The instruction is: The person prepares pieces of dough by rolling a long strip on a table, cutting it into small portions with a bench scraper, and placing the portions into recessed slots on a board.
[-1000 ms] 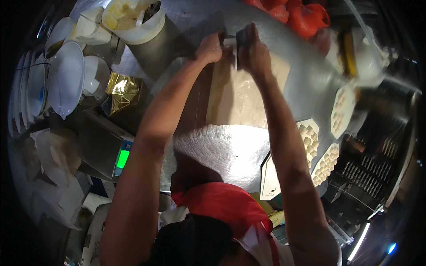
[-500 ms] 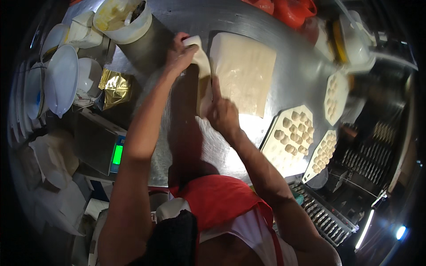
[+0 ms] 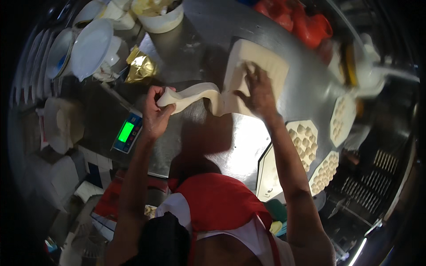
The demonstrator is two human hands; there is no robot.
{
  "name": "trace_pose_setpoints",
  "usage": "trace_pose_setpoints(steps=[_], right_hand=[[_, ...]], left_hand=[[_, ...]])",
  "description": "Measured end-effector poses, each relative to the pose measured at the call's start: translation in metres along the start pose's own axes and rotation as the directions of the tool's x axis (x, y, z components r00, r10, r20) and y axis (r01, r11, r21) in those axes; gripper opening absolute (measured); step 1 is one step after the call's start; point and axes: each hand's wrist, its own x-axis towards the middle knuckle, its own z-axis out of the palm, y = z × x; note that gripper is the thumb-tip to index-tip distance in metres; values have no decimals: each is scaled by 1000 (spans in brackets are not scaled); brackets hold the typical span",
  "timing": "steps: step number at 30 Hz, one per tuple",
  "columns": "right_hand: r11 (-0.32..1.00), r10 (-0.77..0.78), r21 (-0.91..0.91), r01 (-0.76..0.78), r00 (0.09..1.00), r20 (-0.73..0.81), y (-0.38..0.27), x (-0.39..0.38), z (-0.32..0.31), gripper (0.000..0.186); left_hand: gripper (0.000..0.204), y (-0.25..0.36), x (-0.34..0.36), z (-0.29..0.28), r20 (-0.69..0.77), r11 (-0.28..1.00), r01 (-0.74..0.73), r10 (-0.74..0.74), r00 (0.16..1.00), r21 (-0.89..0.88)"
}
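My left hand (image 3: 156, 111) is closed on one end of a long pale dough strip (image 3: 195, 95), raised off the metal table. From there the strip curves to the right, its far end hanging beside a thick rectangular dough sheet (image 3: 276, 68). Whether that end still joins the sheet I cannot tell. On the sheet's surface rests my right hand (image 3: 261, 93), fingers spread and pressing lightly. No tool shows in it.
Left of me sits a digital scale (image 3: 127, 132) with a lit green display. A gold foil packet (image 3: 142, 66), stacked white bowls (image 3: 92, 48) and a white tub (image 3: 164, 22) stand beyond. Boards with small dough pieces (image 3: 326, 170) lie to the right, red containers (image 3: 313, 29) far right.
My left hand has drawn the strip's end left and toward me, away from the sheet. My right hand has moved from the sheet's left edge onto its top, fingers now spread.
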Motion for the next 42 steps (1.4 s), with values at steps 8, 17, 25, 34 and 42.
trace_pose_setpoints(steps=[8, 17, 25, 34, 42], right_hand=[[951, -189, 249, 184, 982, -3, -93, -36, 142, 64], [747, -20, 485, -454, 714, 700, -139, -223, 30, 69], [872, 79, 464, -157, 980, 184, -104, -267, -55, 38], [998, 65, -4, -65, 998, 4, -167, -318, 64, 49], [966, 213, 174, -191, 969, -121, -179, -287, 160, 68]], left_hand=[[53, 26, -52, -13, 20, 972, -152, 151, 988, 178], [42, -6, -206, -20, 140, 938, 181, -230, 963, 297], [38, 32, -263, 14, 91, 908, -28, -11, 996, 419], [48, -34, -280, 32, 369, 299, -440, 266, 891, 847], [62, -129, -218, 89, 500, 227, -523, 154, 852, 822]])
